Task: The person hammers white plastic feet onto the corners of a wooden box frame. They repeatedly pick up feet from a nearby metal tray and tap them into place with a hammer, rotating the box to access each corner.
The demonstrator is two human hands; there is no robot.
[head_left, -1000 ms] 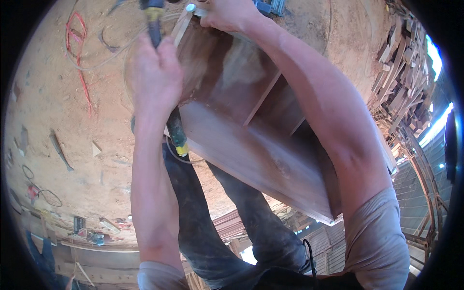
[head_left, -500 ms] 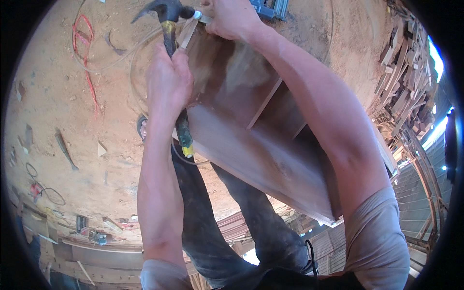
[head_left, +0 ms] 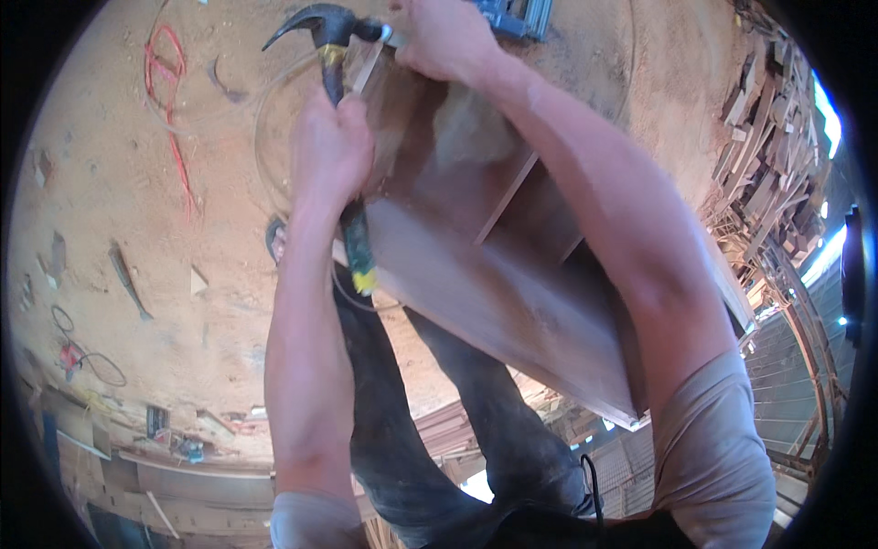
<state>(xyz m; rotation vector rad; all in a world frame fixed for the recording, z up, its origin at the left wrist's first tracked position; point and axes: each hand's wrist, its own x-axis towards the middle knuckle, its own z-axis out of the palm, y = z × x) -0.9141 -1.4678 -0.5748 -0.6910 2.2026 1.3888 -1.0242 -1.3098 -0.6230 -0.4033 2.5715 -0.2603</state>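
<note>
My left hand point(head_left: 331, 146) is wrapped round the dark handle of a claw hammer point(head_left: 331, 57); the handle's yellow-marked end sticks out below the fist. The hammer's head is at the top, claw to the left and striking face to the right. That face is at or very near a small whitish end piece beside my right hand point(head_left: 444, 41). My right hand is closed over the far corner of a brown wooden cabinet carcass point(head_left: 494, 274); what its fingers pinch is mostly hidden. Inside the open carcass stand thin dividers point(head_left: 506, 199).
A blue-and-grey power tool point(head_left: 512, 18) lies beyond my right hand. Red cord point(head_left: 178, 137) and a thin hose lie on the dusty ground at left. Scrap wood point(head_left: 768, 156) is piled at right. My legs point(head_left: 466, 384) stand against the carcass's near side.
The hammer and my left hand have shifted slightly right in the picture, and the ground at left has shifted likewise. My right hand stays by the hammer's face.
</note>
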